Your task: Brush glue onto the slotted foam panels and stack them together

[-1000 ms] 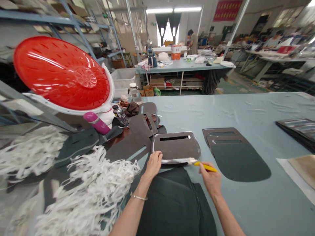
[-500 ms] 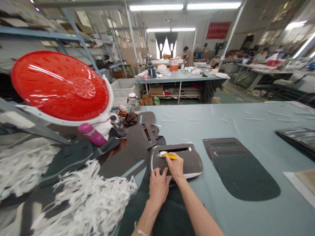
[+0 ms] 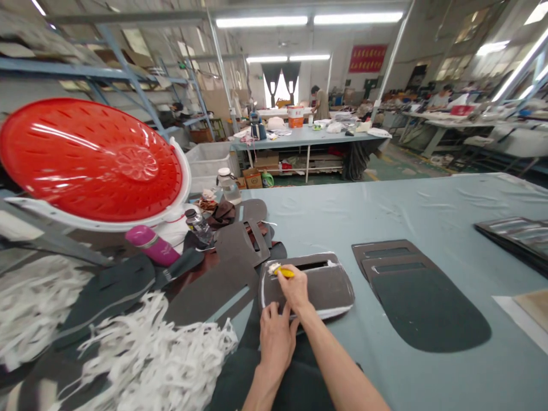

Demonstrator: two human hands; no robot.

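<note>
Fingers: right hand (image 3: 295, 289) pinching a yellow brush (image 3: 285, 273); left hand (image 3: 276, 342) slightly spread against the dark panel (image 3: 327, 291).
Panel: long axis across the table (image 3: 428, 205), slot (image 3: 312, 265) parallel.
Brush: tip pointing left.

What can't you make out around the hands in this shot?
Head view:
Yellow tool: the right hand hides most of it, so its exact kind is unclear.
Dark slotted panel: the left hand covers part of its near edge.
White strips: cut off by the bottom edge.
Red wall banner: lettering too small to read.
</note>
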